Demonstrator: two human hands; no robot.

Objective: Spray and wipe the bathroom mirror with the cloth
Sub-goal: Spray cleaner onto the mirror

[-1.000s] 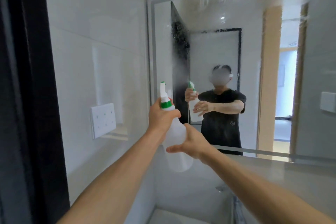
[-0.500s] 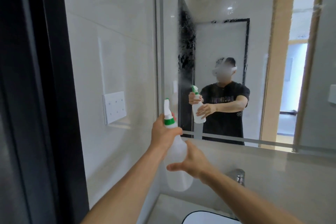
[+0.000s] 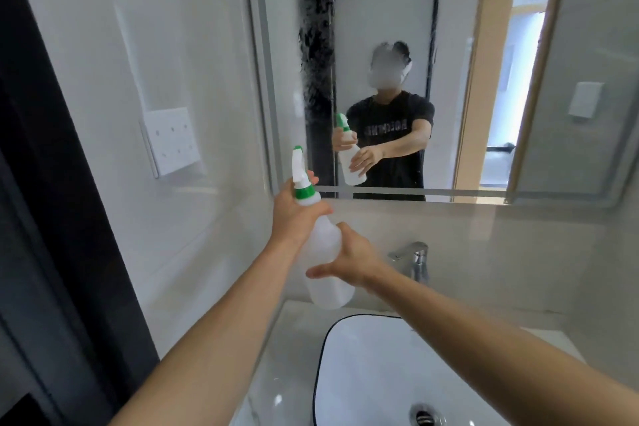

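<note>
- Head view, hands: the left hand (image 3: 295,214) grips the neck of the spray bottle (image 3: 325,252), fingers curled round it just under the green collar, with one fingertip showing by the trigger at about 1 o'clock from the knuckles. The right hand (image 3: 349,261) lies against the bottle's body with fairly straight fingers, steadying it rather than clasping it.
- Head view, bottle and mirror: the nozzle points up toward the mirror (image 3: 397,62), which fills the upper frame from 11 to 2 o'clock. Mist and droplets fog the glass along its left strip.
- Head view, what has changed: against the pictures a second and half a second ago, the bottle and both hands sit lower in the frame, and the basin (image 3: 380,373) and tap (image 3: 413,259) have come into sight at 5 o'clock. The view has tipped down; the grip looks the same.
- Head view, meaning for the task: spraying appears to be moving down the glass, or ending. No cloth is visible, so wiping has not begun; I judge the next step is to fetch it.
</note>
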